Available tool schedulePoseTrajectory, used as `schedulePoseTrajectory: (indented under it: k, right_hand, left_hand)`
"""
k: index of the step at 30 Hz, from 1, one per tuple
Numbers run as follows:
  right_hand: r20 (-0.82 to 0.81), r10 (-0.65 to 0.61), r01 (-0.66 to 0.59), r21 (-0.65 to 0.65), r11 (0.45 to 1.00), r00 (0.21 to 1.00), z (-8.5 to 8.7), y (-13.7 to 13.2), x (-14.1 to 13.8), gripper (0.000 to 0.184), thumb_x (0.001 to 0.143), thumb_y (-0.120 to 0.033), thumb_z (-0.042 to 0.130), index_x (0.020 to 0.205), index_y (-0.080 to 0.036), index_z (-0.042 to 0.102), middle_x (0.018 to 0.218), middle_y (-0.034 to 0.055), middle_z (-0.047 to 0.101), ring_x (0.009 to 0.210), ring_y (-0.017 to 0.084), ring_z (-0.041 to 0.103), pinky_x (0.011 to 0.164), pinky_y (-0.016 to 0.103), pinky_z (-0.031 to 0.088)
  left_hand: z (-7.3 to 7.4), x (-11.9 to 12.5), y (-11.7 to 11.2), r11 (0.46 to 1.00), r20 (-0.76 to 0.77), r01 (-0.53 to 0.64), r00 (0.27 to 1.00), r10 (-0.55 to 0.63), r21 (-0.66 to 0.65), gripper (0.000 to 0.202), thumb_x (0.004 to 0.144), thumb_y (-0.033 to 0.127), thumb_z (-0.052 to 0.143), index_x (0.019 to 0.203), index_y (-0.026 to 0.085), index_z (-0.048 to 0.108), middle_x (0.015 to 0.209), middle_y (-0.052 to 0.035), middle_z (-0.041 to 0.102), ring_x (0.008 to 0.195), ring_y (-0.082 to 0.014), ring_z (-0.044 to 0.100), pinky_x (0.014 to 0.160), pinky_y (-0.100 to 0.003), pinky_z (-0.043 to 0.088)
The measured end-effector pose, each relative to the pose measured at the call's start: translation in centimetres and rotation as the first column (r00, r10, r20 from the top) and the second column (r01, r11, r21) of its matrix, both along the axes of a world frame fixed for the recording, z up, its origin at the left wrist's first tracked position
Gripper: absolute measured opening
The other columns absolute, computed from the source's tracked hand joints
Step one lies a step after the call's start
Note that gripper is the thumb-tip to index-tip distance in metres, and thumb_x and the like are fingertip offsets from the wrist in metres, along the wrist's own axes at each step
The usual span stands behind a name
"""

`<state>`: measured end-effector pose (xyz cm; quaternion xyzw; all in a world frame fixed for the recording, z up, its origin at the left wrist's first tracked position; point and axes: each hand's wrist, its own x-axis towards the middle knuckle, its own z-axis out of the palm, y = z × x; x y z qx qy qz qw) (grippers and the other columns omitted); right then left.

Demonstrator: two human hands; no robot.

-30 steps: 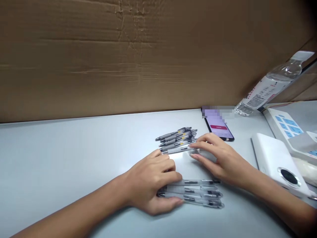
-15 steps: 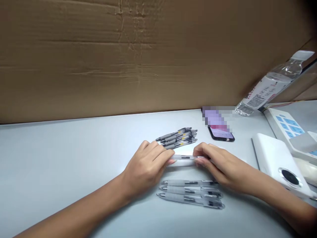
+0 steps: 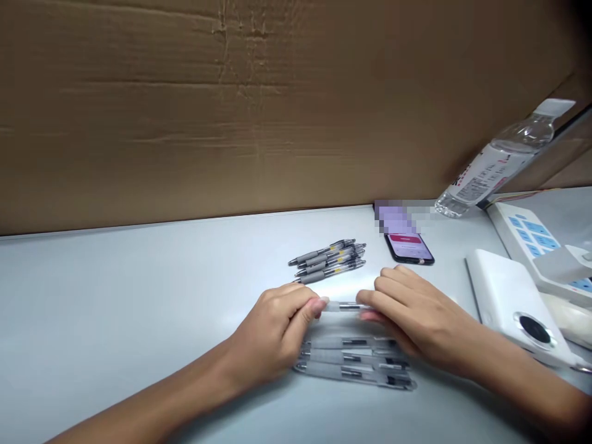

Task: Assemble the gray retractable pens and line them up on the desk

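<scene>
Holding a clear-barrelled, grey-gripped retractable pen [image 3: 346,306] level between them, the left hand [image 3: 272,330] pinches one end with curled fingers and thumb while the right hand [image 3: 416,314] half-closes over the other. Directly below lie three similar pens [image 3: 356,361] side by side, partly beneath the right hand; beyond, a loose pile of grey-gripped pens [image 3: 328,262] rests on the pale grey desk [image 3: 115,277], near a black smartphone [image 3: 409,248].

A pixelated patch [image 3: 395,216] hides whatever sits just above the phone [image 3: 409,248], and the print on the water bottle [image 3: 476,179] is too small to read. The left hand [image 3: 272,330] and right hand [image 3: 416,314] hide both ends of the pen [image 3: 346,306] between them; the right hand also covers part of the three pens [image 3: 356,370] below.
</scene>
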<state>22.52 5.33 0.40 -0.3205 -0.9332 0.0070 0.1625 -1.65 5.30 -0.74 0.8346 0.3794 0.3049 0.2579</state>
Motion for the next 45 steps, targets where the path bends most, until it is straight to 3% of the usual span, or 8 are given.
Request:
schedulePoseTrajectory:
  k: [4, 8, 12, 17, 24, 29, 33, 45]
  right_hand:
    - [-0.023, -0.049, 0.051, 0.064, 0.997, 0.999, 0.3, 0.2, -0.3, 0.023, 0.1, -0.025, 0.04, 0.114, -0.016, 0.057, 0.078, 0.0043, 0.051, 0.072, 0.02, 0.045, 0.067, 0.034, 0.036]
    - [-0.08, -0.059, 0.064, 0.053, 0.997, 0.995, 0.1, 0.2, -0.2, 0.013, 0.097, -0.015, 0.044, 0.103, -0.017, 0.056, 0.09, 0.0079, 0.057, 0.08, 0.021, 0.05, 0.072, 0.034, 0.039]
    - [-0.091, -0.104, 0.097, -0.082, 0.992, 0.99, -0.4, -0.2, 0.3, 0.008, 0.093, -0.014, 0.044, 0.095, -0.019, 0.05, 0.085, 0.0054, 0.061, 0.072, 0.019, 0.056, 0.061, 0.029, 0.041]
    - [-0.019, -0.146, 0.139, -0.202, 0.97, 0.989, -0.3, -0.5, 0.2, 0.028, 0.096, -0.031, 0.05, 0.122, -0.021, 0.049, 0.091, 0.0043, 0.066, 0.075, 0.02, 0.063, 0.065, 0.03, 0.045]
    - [-0.122, -0.104, 0.081, -0.18, 0.98, 0.987, -0.3, -0.3, 0.0, 0.011, 0.093, -0.013, 0.043, 0.096, -0.019, 0.051, 0.089, 0.0064, 0.059, 0.077, 0.019, 0.056, 0.066, 0.031, 0.044]
    - [-0.059, -0.103, 0.088, -0.215, 0.973, 0.993, -0.2, -0.8, -0.1, 0.03, 0.096, -0.026, 0.049, 0.126, -0.021, 0.047, 0.095, 0.0061, 0.061, 0.082, 0.021, 0.058, 0.071, 0.033, 0.045]
    - [-0.075, -0.07, 0.058, -0.146, 0.988, 0.995, 0.0, -0.5, -0.2, 0.018, 0.098, -0.019, 0.042, 0.104, -0.019, 0.059, 0.088, 0.0065, 0.057, 0.079, 0.021, 0.054, 0.069, 0.034, 0.043]
    - [0.032, -0.032, 0.036, -0.16, 0.986, 0.999, 0.1, 0.2, 0.5, 0.032, 0.096, -0.015, 0.041, 0.121, -0.025, 0.059, 0.077, 0.0029, 0.058, 0.067, 0.018, 0.051, 0.062, 0.029, 0.037]
  left_hand:
    - [-0.3, -0.1, 0.4, 0.999, -0.002, -0.022, 1.0, 0.022, 0.044, 0.03, 0.098, 0.019, 0.037, 0.073, 0.018, 0.052, 0.067, 0.0003, 0.058, 0.061, -0.0124, 0.051, 0.06, -0.024, 0.041]
    - [-0.9, -0.2, 0.5, 0.987, -0.025, -0.015, 0.999, 0.019, 0.161, 0.029, 0.098, 0.02, 0.035, 0.074, 0.018, 0.052, 0.067, -0.0007, 0.056, 0.06, -0.0134, 0.047, 0.059, -0.025, 0.039]
    - [-1.1, 0.0, 0.3, 0.986, -0.038, 0.016, 0.999, -0.01, 0.168, 0.033, 0.099, 0.021, 0.034, 0.07, 0.018, 0.05, 0.063, -0.0005, 0.053, 0.059, -0.0133, 0.045, 0.058, -0.025, 0.037]
    - [-1.3, 0.0, 0.4, 0.981, -0.067, 0.04, 0.997, -0.028, 0.189, 0.034, 0.099, 0.021, 0.034, 0.07, 0.017, 0.05, 0.063, -0.0007, 0.054, 0.059, -0.0134, 0.045, 0.059, -0.026, 0.037]
    - [-1.2, -0.1, 0.5, 0.973, -0.071, 0.054, 0.997, -0.039, 0.222, 0.04, 0.101, 0.023, 0.031, 0.063, 0.017, 0.044, 0.058, 0.0011, 0.049, 0.055, -0.0121, 0.041, 0.057, -0.026, 0.034]
    - [-1.5, -0.3, 0.6, 0.962, -0.103, 0.101, 0.992, -0.076, 0.253, 0.043, 0.102, 0.026, 0.029, 0.064, 0.017, 0.045, 0.059, -0.0002, 0.051, 0.057, -0.0131, 0.041, 0.06, -0.028, 0.034]
    - [-1.6, -0.3, 0.7, 0.962, -0.097, 0.103, 0.992, -0.081, 0.253, 0.045, 0.102, 0.026, 0.027, 0.062, 0.017, 0.044, 0.057, 0.0004, 0.05, 0.055, -0.0124, 0.039, 0.059, -0.028, 0.032]
    - [-0.6, -0.1, 0.6, 0.997, -0.014, -0.062, 0.998, 0.062, -0.047, 0.045, 0.099, 0.034, 0.037, 0.058, 0.017, 0.033, 0.054, 0.0033, 0.038, 0.053, -0.0101, 0.037, 0.055, -0.025, 0.031]
